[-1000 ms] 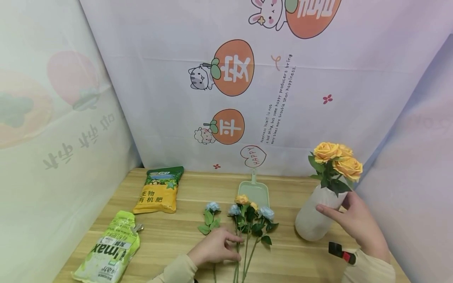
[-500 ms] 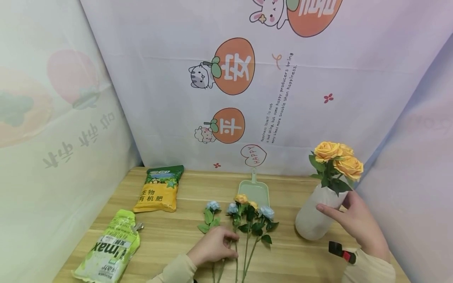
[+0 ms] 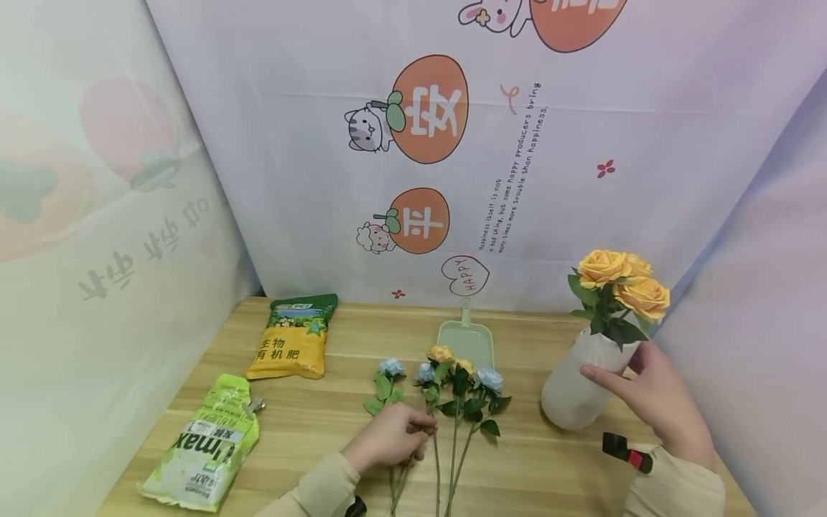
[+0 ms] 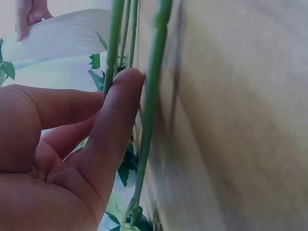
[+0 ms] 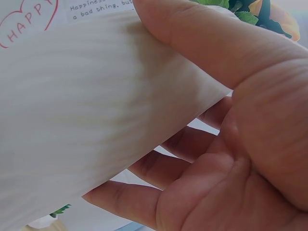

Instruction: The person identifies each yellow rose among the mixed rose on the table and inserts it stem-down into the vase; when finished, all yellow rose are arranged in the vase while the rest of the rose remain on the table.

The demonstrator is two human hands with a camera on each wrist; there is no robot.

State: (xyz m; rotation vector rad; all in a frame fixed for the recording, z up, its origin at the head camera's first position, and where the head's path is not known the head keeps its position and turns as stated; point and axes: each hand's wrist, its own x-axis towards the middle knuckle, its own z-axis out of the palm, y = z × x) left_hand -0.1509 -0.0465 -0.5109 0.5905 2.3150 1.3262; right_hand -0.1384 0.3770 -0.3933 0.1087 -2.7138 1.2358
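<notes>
My left hand (image 3: 392,434) pinches a thin green rose stem (image 4: 113,45) between thumb and index finger, low over the table. Which bloom that stem carries is hard to tell. Around it lie blue roses (image 3: 489,379) and yellow roses (image 3: 441,353), their stems pointing toward me. Another stem (image 4: 153,82) passes outside the thumb in the left wrist view. On the right side, my right hand (image 3: 665,402) grips a white vase (image 3: 577,388), thumb on the near side and fingers behind. The vase leans to the right and holds several large yellow roses (image 3: 642,296).
A pale green dustpan (image 3: 466,341) lies behind the loose roses. At the left are a yellow-and-green fertilizer bag (image 3: 287,352) and a lime-green bag (image 3: 203,449) closed with a metal clip (image 3: 256,405). Printed cloth (image 3: 310,179) hangs behind the wooden table (image 3: 304,424).
A stem under my left hand has shifted left, apart from the others. The fingers now sit at a neighbouring stem. My right hand keeps its grip on the vase; the head view has tilted slightly.
</notes>
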